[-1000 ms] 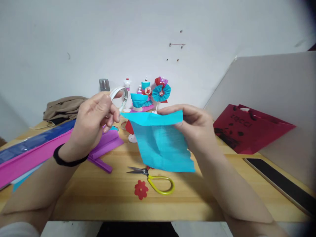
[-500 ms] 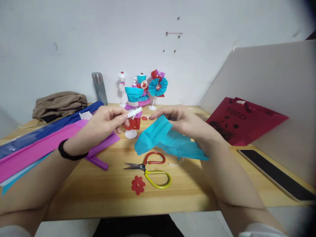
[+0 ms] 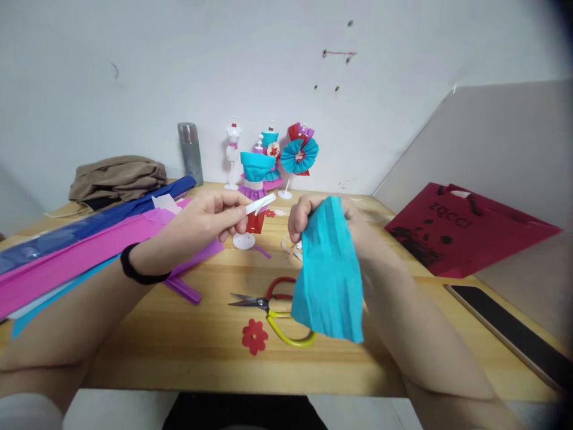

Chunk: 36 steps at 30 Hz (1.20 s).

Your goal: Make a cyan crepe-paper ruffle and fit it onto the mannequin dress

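Pinched in my left hand (image 3: 219, 216) is a narrow white strip (image 3: 261, 204), its free end pointing right. My right hand (image 3: 322, 212) is closed on a sheet of turquoise crepe paper (image 3: 330, 275) that hangs down in front of it. The sheet covers part of the scissors (image 3: 264, 303), which lie open on the table with one red and one yellow handle. Below the blades lies a red paper flower (image 3: 255, 337). Just behind my left hand stands a small mannequin (image 3: 258, 170) in a turquoise top and purple and red skirt.
More dressed mannequins (image 3: 299, 156) and a grey flask (image 3: 190, 154) stand along the wall. Folded pink paper (image 3: 89, 257) and a brown cloth (image 3: 119, 179) lie left. A red paper bag (image 3: 465, 230) and a phone (image 3: 505, 328) are on the right.
My right hand has turned and its fingers have curled in, so the turquoise sheet now hangs upright over the scissor handles. My left hand keeps the white strip. The view has shifted slightly.
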Each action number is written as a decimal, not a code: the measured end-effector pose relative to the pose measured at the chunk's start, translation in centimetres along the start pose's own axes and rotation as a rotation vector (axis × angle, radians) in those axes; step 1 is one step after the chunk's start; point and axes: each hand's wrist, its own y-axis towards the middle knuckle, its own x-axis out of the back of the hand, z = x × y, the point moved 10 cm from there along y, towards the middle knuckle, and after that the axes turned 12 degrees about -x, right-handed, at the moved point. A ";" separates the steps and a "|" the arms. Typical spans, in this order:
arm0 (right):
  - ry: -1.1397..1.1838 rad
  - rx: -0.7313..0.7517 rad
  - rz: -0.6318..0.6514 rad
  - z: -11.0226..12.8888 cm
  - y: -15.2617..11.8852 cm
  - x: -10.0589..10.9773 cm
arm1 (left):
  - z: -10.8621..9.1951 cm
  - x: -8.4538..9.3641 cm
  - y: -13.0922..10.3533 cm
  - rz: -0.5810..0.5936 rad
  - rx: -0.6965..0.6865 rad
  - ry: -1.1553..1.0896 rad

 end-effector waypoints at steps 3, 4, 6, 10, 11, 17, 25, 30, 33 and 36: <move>-0.029 0.033 -0.003 0.7 -0.4 0.0 | -0.1 0.1 0.0 0.008 -0.020 -0.043; -0.028 0.045 0.002 1.0 -0.6 0.0 | -0.3 0.0 0.0 0.025 -0.040 -0.034; -0.009 0.052 0.010 1.3 -0.8 -0.2 | -0.6 -0.1 -0.1 0.057 -0.075 -0.010; 0.004 0.036 0.018 1.3 -1.1 -0.4 | -0.6 0.1 -0.1 0.045 -0.049 0.024; -0.005 0.034 0.022 1.3 -1.1 -0.5 | -0.5 0.2 0.0 0.034 -0.036 0.038; -0.082 0.079 0.070 1.4 -0.9 -1.1 | -0.4 -0.1 0.1 0.035 -0.025 0.085; -0.286 0.122 -0.028 2.5 -1.5 0.1 | -0.4 -1.1 -0.1 0.112 -0.001 0.120; -0.286 0.120 0.098 1.6 -0.8 -0.8 | -0.8 -2.3 -0.1 0.211 -0.068 0.143; -0.240 0.046 0.188 0.3 -0.3 -1.2 | -1.0 -2.8 -0.2 0.261 -0.113 0.174; -0.134 -0.043 0.248 -0.8 -0.2 -1.3 | -1.3 -3.3 -0.4 0.329 -0.154 0.197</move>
